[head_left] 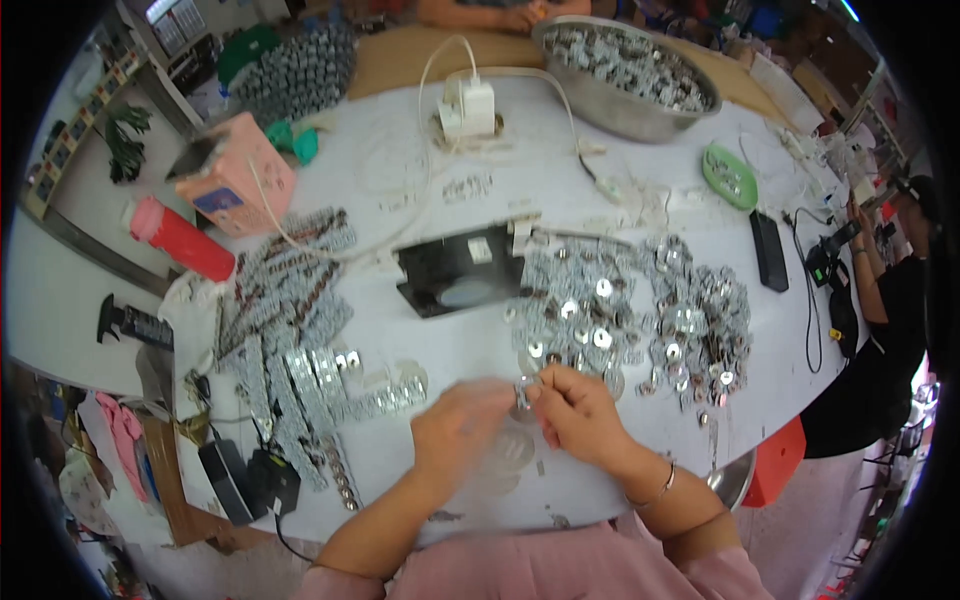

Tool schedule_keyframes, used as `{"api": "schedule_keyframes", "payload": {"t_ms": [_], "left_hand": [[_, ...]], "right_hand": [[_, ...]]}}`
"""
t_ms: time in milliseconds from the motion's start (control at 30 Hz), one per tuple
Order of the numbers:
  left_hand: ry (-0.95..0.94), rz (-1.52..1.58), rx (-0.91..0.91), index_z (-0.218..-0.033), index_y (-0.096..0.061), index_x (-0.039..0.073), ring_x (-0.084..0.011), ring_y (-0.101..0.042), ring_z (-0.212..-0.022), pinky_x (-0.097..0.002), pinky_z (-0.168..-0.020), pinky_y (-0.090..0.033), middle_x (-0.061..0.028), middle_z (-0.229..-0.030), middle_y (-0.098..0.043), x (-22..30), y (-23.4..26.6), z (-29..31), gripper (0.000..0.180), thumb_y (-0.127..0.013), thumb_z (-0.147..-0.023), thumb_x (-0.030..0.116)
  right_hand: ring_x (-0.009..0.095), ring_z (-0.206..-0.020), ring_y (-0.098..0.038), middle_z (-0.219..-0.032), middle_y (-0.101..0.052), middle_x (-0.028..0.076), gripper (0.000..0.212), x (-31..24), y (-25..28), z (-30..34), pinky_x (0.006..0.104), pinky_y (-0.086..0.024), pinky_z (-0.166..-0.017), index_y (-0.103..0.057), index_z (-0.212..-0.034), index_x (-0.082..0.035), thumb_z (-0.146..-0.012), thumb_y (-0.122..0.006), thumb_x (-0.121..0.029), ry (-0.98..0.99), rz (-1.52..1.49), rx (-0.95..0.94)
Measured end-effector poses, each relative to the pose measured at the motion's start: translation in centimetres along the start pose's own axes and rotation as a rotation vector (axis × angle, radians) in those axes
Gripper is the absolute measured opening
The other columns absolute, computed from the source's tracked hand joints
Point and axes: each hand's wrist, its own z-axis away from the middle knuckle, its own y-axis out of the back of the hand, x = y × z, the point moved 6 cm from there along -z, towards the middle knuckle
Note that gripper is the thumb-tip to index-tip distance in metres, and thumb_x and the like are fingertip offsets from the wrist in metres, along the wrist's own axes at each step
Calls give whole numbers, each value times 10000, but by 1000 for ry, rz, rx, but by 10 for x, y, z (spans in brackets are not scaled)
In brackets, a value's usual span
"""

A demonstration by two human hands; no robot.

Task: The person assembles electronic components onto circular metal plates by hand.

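Note:
My left hand [455, 425] and my right hand [580, 412] meet over the near edge of the white table [500, 200]. Together they pinch a small shiny metal part [524, 391] between the fingertips; the left hand is blurred. Just beyond them lies a heap of small round silver parts [580, 310], with a second heap [695, 325] to its right. Rows of finished silver pieces [300, 370] lie in strips to the left of my hands.
A black square fan [460, 270] lies mid-table. At the back are a steel bowl of parts [630, 75], a white charger [468, 108], a pink box [235, 175] and a red bottle [180, 240]. A black phone [768, 250] and another person [890, 290] are at right.

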Motion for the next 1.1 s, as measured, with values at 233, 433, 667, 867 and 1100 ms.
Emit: {"api": "schedule_keyframes", "payload": {"t_ms": [233, 433, 667, 867, 1100], "left_hand": [[12, -153, -106, -989, -679, 10, -183, -663, -888, -283, -749, -540, -111, -1037, -676, 4, -9, -1, 187, -684, -806, -31], [193, 4, -64, -1022, -694, 30, -199, -670, -880, -286, -765, -533, -84, -990, -687, -23, 1, 9, 229, -739, -803, 79], [530, 391, -55, -1062, -630, -16, -137, -668, -804, -244, -701, -535, -103, -921, -697, -45, -6, 20, 215, -685, -855, -9], [574, 454, -144, -1054, -627, -20, -146, -674, -794, -255, -705, -544, -112, -892, -701, -28, -5, 16, 215, -686, -847, -22], [733, 572, -183, -937, -604, -27, -205, -686, -737, -293, -659, -566, -138, -839, -696, -25, -4, 14, 139, -686, -826, -44]], "right_hand": [[55, -461, -481, -583, -518, -16, 221, 0, 22, 2, 229, -371, -415, -551, -746, -38, -915, -643, -147, 25, 146, -37], [219, -582, -581, -677, -628, 85, 157, -34, 35, 7, 298, -456, -534, -696, -838, -32, -832, -737, -183, 587, 726, 235], [150, -656, -630, -769, -694, 73, 158, -17, 20, 4, 270, -493, -593, -741, -965, -58, -864, -712, -177, 394, 425, -123], [94, -663, -624, -759, -695, 50, 185, -6, 21, 3, 243, -493, -596, -742, -959, -54, -880, -708, -218, 181, 323, -266], [46, -627, -566, -739, -661, -8, 210, 0, 3, 3, 208, -457, -556, -685, -953, -46, -952, -616, -245, 271, 303, -382]]}}
